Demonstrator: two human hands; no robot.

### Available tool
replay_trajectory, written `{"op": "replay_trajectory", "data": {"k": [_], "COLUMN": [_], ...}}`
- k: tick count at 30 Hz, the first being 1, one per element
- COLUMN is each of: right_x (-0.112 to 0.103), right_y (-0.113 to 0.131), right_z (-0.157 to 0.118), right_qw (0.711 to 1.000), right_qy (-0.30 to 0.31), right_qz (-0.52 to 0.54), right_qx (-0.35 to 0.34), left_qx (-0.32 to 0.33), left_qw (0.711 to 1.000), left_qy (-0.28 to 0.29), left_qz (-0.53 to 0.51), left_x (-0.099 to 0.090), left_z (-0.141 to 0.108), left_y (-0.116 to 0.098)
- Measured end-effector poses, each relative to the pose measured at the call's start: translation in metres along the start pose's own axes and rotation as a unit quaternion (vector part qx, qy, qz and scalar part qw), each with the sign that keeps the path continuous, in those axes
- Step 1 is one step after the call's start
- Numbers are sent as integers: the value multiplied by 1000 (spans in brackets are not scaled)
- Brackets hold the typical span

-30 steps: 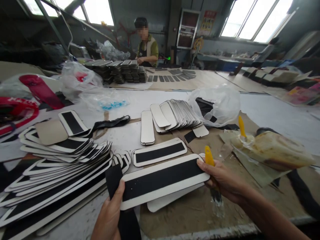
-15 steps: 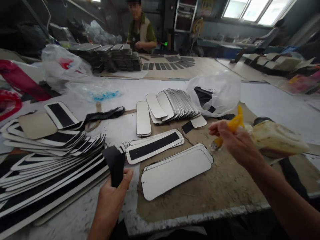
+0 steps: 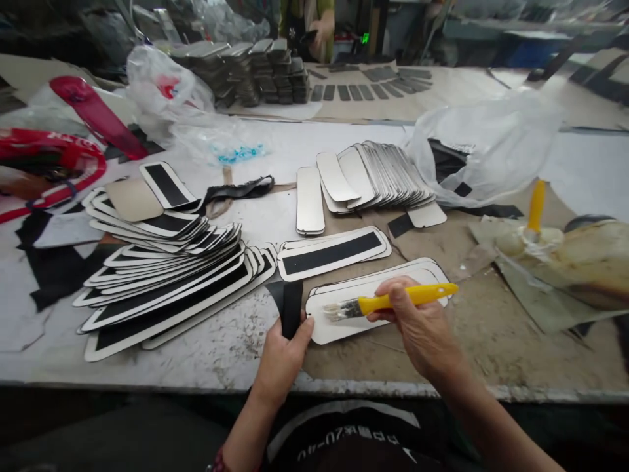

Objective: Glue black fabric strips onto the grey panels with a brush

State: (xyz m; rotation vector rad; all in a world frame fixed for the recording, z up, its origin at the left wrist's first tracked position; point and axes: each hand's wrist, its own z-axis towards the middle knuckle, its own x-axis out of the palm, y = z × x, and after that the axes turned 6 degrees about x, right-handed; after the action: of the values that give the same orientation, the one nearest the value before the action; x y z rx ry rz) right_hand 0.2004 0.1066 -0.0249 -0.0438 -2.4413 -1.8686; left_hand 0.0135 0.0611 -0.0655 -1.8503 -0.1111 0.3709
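Observation:
My right hand grips a yellow-handled paintbrush. Its bristles are over the left part of a long white rounded panel, which lies on top of others like it. In my left hand are black strips, pinched between thumb and fingers, with the thumb at the panel's left end. Just behind lies a white panel with a black strip down its middle. To the left is a large fanned pile of similar black-striped panels.
Plain white panels are fanned at the back, beside a clear plastic bag. At right, a second yellow handle stands in a plastic-wrapped container. A person stands across the table, near stacked dark pieces.
My right hand has moved left from beside the wrapped container, bringing the paintbrush over the white panel. My left hand, still holding black strips, is now at the panel's left end. The view has tilted down.

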Motion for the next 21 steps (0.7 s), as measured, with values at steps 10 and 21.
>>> {"op": "replay_trajectory", "data": {"k": [10,21], "right_x": [-19,-68], "right_y": [-3,14], "right_z": [-5,-7], "right_qw": [946,839], "right_qy": [-109,-196], "right_qz": [-266,-429], "right_qx": [-152,-270], "left_qx": [-33,-56], "left_qw": [998,997], "left_qy": [-33,-57], "left_qz": [-36,1], "left_x": [1,0], "left_z": [-2,-1], "left_y": [17,20]}}
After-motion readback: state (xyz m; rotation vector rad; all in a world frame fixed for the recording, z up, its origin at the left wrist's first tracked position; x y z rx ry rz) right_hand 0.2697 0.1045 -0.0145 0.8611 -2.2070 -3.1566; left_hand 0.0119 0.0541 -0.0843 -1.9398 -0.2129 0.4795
